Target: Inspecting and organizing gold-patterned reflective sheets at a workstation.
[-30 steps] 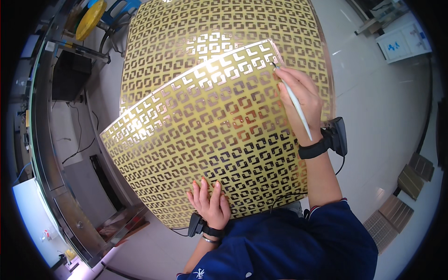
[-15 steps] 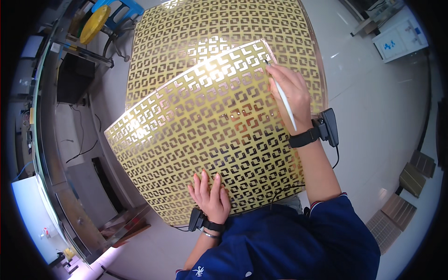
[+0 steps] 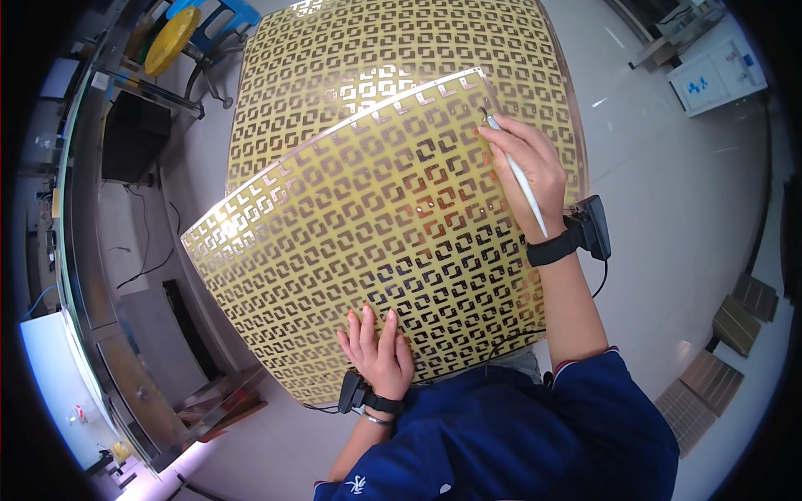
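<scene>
A large yellowish-green sheet (image 3: 334,242) with rows of shiny, copper-toned angular shapes lies before me, overlapping a similar sheet (image 3: 292,100) beyond it. In my right hand (image 3: 535,167) is a slim white-handled paintbrush (image 3: 526,194), pinched near its metal collar. Its dark tip points at the near sheet's far right corner; whether it touches cannot be told. My left hand (image 3: 380,355) rests flat near the sheet's close edge, fingers spread and holding nothing.
A workbench (image 3: 104,309) runs along the left. Behind it at the far left stand a yellow round stool (image 3: 172,42) and a blue plastic stool (image 3: 225,18). A white cabinet (image 3: 718,75) is at the far right, and several patterned panels (image 3: 712,380) lie lower right.
My right hand has shifted slightly right and nearer with the brush. The near sheet has tilted a little, and its bright glare has shrunk. My left hand stays put.
</scene>
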{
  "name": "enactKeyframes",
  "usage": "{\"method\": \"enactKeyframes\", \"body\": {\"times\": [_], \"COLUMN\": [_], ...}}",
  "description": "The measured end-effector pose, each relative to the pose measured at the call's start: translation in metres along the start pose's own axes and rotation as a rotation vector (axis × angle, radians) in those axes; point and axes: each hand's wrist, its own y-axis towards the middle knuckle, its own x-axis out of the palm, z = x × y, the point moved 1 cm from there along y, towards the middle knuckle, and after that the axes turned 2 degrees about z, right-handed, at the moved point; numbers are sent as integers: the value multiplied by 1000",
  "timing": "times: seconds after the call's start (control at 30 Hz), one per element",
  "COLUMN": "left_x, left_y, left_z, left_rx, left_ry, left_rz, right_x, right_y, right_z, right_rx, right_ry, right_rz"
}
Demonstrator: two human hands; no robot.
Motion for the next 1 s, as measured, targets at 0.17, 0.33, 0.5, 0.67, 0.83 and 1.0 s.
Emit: {"method": "enactKeyframes", "body": {"times": [0.17,0.33,0.5,0.67,0.83,1.0], "left_x": [1,0,-4,-7,-2,0], "left_y": [1,3,3,5,3,2], "left_z": [-1,-1,-1,0,-2,-3], "left_rx": [3,-6,-30,-42,-22,-40], "left_ry": [3,-10,-34,-45,-10,2], "left_rz": [-6,-29,-70,-99,-66,-46], "right_x": [-1,-3,-17,-29,-37,-37], "right_y": [2,4,23,41,49,45], "right_z": [-1,3,9,33,41,44], "right_rx": [52,108,123,-54,-31,-45], "right_ry": [26,75,145,139,217,231], "right_rz": [-17,-78,-277,-427,-568,-548]}}
